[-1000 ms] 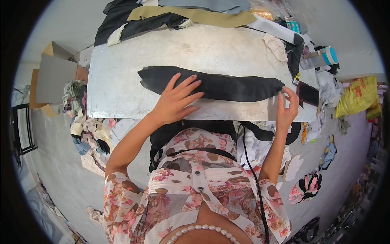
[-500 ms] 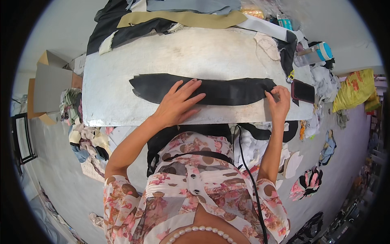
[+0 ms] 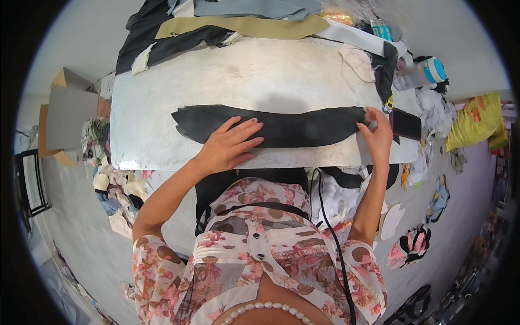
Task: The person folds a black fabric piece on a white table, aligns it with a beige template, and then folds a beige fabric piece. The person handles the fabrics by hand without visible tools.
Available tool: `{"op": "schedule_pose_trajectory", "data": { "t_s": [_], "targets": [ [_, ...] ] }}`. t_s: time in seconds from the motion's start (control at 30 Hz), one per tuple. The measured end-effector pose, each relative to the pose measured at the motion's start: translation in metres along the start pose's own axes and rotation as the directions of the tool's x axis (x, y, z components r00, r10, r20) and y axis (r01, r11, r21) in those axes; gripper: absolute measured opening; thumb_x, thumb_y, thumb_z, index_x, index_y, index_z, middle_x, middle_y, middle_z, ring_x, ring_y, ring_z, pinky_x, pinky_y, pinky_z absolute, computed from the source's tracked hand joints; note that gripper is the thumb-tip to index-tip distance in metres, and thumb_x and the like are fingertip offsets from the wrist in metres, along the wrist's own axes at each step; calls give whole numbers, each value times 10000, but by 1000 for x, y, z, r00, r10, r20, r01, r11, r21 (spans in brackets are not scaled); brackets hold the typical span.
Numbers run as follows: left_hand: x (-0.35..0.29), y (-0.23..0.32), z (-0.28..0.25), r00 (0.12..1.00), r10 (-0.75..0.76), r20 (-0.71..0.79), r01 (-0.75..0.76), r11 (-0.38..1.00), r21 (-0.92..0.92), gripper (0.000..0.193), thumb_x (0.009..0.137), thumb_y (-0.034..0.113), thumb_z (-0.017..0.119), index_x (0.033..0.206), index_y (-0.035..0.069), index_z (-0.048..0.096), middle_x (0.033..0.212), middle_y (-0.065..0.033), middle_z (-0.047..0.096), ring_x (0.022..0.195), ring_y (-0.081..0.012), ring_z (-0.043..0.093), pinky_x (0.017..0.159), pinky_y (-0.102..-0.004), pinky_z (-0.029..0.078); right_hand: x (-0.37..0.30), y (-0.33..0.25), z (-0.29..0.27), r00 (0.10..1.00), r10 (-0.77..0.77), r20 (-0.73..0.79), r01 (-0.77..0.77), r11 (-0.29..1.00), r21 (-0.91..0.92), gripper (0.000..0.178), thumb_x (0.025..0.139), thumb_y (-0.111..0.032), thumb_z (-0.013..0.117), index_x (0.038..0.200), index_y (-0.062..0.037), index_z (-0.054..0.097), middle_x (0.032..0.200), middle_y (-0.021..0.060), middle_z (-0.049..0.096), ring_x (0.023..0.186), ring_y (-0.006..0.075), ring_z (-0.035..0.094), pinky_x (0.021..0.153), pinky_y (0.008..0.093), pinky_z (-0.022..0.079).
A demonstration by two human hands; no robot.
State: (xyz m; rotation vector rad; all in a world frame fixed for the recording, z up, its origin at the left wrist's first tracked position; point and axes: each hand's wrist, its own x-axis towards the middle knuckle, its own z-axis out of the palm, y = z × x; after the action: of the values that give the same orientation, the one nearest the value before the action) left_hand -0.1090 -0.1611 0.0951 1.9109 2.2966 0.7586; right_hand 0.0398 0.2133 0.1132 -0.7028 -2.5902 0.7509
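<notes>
A long, curved piece of black fabric (image 3: 303,128) lies across the near part of the pale, worn tabletop (image 3: 260,70). Its left end shows more than one edge, like stacked layers. My left hand (image 3: 230,143) rests on the fabric left of its middle, fingers spread and flat. At the right end, my right hand (image 3: 376,130) has thumb and fingers closed on the fabric's corner. How much of the cloth lies between those fingertips is hard to see.
An olive fabric strip (image 3: 244,26) and grey cloth (image 3: 254,8) lie along the table's far edge. To the right are a phone (image 3: 406,124), a clear bottle with a blue lid (image 3: 420,75) and a yellow sack (image 3: 479,122). Cardboard boxes (image 3: 73,116) stand at left.
My left hand has slid slightly left along the fabric. My right hand has shifted a little right, and the fabric's right end now lies flatter and smoother.
</notes>
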Motion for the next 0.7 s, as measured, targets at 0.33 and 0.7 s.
{"op": "schedule_pose_trajectory", "data": {
  "t_s": [0.33,0.7],
  "targets": [
    [16,-5,1,952,-214,-218,216,976,-12,517,777,207,748,1251,88,578,1314,-114,541,1189,-284,523,924,-396,406,27,-33,-9,763,-484,429,557,829,-54,446,590,-118,815,1001,-74,647,1041,67,617,1048,274,554,887,383,407],
    [21,-10,-20,952,-291,-100,301,946,117,585,625,407,800,1088,89,637,980,-58,576,1017,-255,528,908,-394,374,-5,-34,-26,785,-529,322,575,816,-62,288,629,-98,795,842,-54,607,880,88,595,898,300,579,779,416,444]
  ]
}}
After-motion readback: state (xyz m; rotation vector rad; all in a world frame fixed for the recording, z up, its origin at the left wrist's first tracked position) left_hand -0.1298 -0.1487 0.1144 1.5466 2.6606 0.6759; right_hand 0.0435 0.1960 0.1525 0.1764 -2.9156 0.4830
